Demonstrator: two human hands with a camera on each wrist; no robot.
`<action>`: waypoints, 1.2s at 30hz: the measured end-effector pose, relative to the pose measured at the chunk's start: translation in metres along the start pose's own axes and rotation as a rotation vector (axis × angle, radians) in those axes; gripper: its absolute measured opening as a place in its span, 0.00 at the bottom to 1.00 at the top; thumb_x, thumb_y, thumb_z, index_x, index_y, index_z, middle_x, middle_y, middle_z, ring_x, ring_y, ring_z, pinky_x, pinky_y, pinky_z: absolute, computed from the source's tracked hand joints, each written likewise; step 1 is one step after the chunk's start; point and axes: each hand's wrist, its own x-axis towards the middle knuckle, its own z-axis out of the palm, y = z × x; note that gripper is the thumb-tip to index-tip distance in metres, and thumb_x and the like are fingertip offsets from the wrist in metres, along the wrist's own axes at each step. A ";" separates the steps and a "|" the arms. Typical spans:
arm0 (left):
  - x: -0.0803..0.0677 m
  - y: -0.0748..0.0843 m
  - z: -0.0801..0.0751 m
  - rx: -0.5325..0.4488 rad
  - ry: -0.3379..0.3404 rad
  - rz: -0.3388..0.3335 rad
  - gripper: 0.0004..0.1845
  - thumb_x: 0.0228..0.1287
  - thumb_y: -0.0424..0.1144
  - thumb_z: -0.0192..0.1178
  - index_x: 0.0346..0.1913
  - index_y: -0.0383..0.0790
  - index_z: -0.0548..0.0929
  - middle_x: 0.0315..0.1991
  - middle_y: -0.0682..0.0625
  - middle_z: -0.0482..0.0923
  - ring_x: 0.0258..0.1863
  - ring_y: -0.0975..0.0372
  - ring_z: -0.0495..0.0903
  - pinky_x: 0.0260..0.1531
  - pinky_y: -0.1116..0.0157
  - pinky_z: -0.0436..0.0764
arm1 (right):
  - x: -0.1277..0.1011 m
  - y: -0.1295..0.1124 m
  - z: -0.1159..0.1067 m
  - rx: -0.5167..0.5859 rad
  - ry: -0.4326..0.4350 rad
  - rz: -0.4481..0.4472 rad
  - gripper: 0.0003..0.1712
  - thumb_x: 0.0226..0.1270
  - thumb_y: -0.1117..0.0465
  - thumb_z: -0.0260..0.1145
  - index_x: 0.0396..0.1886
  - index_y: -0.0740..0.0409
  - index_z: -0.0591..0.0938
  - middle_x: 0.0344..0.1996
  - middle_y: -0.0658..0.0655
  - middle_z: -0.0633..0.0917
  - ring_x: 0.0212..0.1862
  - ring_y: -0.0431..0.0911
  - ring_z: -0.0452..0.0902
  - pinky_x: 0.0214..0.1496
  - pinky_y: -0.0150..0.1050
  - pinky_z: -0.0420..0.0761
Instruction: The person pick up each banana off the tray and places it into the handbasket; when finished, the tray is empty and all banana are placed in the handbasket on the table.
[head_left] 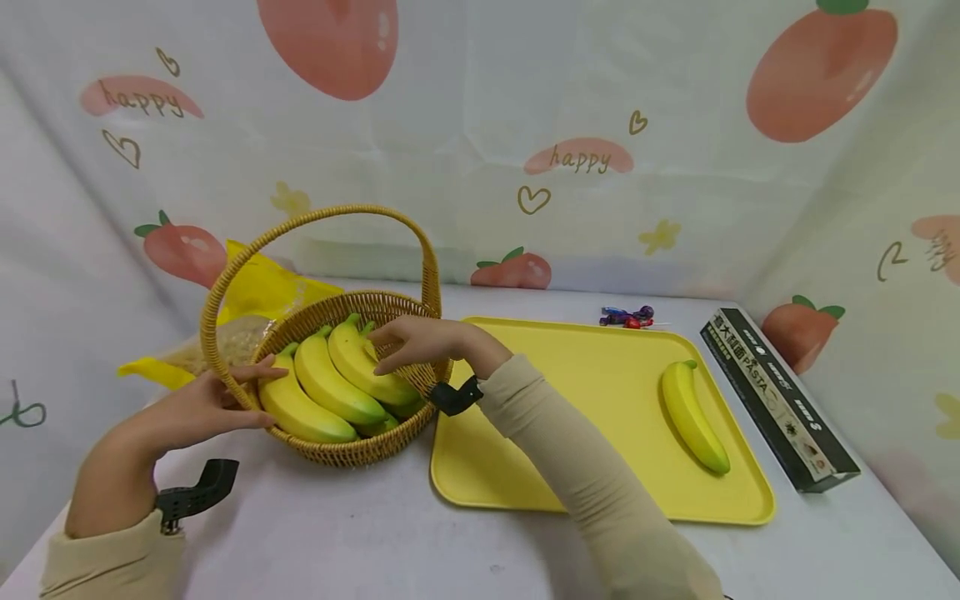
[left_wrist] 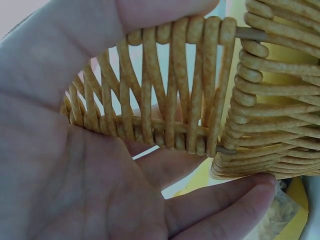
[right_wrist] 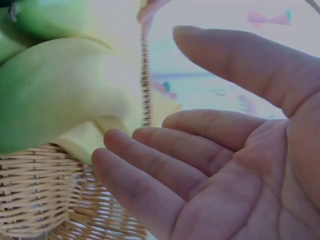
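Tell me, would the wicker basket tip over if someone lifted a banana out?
Probably not. The left hand holds the wicker basket at its rim, so it looks steadied. Its woven wall looks stiff, and its base looks wide. The bananas inside likely weigh it down. The right hand touches one banana, which looks smooth, maybe a bit slippery.

Basket (head_left: 360, 450): woven wicker, rough ribbed strands, matt tan; handle (head_left: 315, 218) wrapped in same cane. Bananas (head_left: 330, 385) in it: smooth waxy skin, slight sheen. Tray (head_left: 600, 492): yellow plastic, smooth, semi-gloss. Pasta box (head_left: 780, 398): printed card, glossy. Tabletop (head_left: 360, 533): smooth matt white. Backdrop (head_left: 480, 125): thin printed cloth w/ creases.
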 end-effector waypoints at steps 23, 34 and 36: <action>0.003 -0.003 -0.002 -0.024 -0.003 0.011 0.33 0.58 0.41 0.64 0.66 0.37 0.66 0.70 0.29 0.49 0.51 0.79 0.67 0.40 0.75 0.77 | -0.101 0.041 0.011 0.051 0.180 -0.112 0.40 0.64 0.59 0.63 0.72 0.59 0.56 0.71 0.59 0.60 0.69 0.53 0.61 0.68 0.46 0.65; 0.004 -0.003 -0.005 -0.018 -0.005 0.009 0.34 0.59 0.41 0.63 0.67 0.36 0.65 0.70 0.29 0.48 0.60 0.48 0.68 0.40 0.76 0.76 | -0.158 0.070 0.023 0.010 0.352 -0.063 0.39 0.63 0.56 0.64 0.71 0.57 0.59 0.70 0.57 0.62 0.70 0.53 0.58 0.70 0.49 0.61; 0.003 -0.004 -0.005 -0.028 -0.005 0.014 0.33 0.59 0.40 0.63 0.66 0.36 0.66 0.70 0.29 0.48 0.58 0.64 0.70 0.40 0.76 0.76 | -0.169 0.073 0.024 0.021 0.385 -0.059 0.40 0.62 0.56 0.65 0.71 0.57 0.59 0.70 0.57 0.63 0.71 0.53 0.57 0.70 0.49 0.61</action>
